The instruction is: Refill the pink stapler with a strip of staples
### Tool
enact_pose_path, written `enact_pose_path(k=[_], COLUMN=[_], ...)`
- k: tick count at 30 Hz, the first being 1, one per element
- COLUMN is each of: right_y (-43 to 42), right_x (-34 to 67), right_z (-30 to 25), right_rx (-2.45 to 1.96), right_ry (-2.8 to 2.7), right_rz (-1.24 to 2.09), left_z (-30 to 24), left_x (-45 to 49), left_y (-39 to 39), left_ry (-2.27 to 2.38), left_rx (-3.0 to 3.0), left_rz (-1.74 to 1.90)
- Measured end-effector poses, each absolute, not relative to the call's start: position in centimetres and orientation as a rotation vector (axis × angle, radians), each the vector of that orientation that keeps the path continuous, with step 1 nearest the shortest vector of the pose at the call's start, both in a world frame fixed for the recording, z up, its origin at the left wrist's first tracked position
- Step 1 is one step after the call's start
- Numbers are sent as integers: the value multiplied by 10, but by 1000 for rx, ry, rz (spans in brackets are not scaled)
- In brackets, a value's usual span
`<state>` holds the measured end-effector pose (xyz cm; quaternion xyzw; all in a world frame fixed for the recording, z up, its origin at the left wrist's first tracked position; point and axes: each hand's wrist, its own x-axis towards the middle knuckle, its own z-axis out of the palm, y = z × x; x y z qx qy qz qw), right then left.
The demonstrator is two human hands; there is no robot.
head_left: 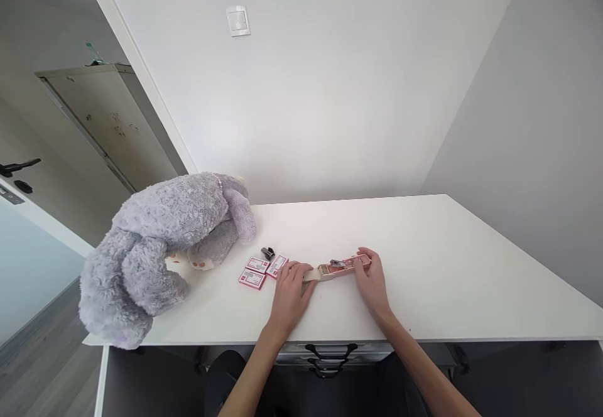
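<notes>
A pink and cream stapler (326, 271) lies opened out lengthwise over the white table, its metal parts showing in the middle. Around its cream end, my left hand (289, 294) is closed. My right hand (372, 282) grips the pink end, with the thumb on top and the fingers along the far side. Left of my left hand are three small red-and-white boxes (252, 278) with printed labels. Just behind them sits a small black staple remover (268, 254). My left palm hides part of the stapler's cream end.
A large grey plush toy (174, 216) slumps over the left side of the white table (452, 279). A wall with a light switch (238, 21) rises behind. Drawers with black handles (331, 351) are below the front edge. A door and a cabinet (108, 115) stand at left.
</notes>
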<state>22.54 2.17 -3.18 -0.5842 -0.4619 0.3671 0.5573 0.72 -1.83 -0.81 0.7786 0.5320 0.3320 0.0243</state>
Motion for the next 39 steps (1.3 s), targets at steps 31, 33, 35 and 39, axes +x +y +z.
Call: enact_pose_path(k=[31, 33, 35, 39], right_y=[12, 11, 11, 8], right_x=[221, 220, 220, 219], right_z=[-21, -20, -19, -15], right_rx=[-1346, -1332, -1314, -1258], right_ry=[-1283, -1290, -1292, -1307], right_rz=[588, 563, 540, 462], left_z=[-25, -24, -22, -20], left_x=[4, 4, 3, -7], left_y=[-26, -33, -42, -61], left_ry=[2315, 2305, 2282, 2127], left_rx=[2231, 2304, 2344, 2339], left_rz=[982, 940, 936, 952])
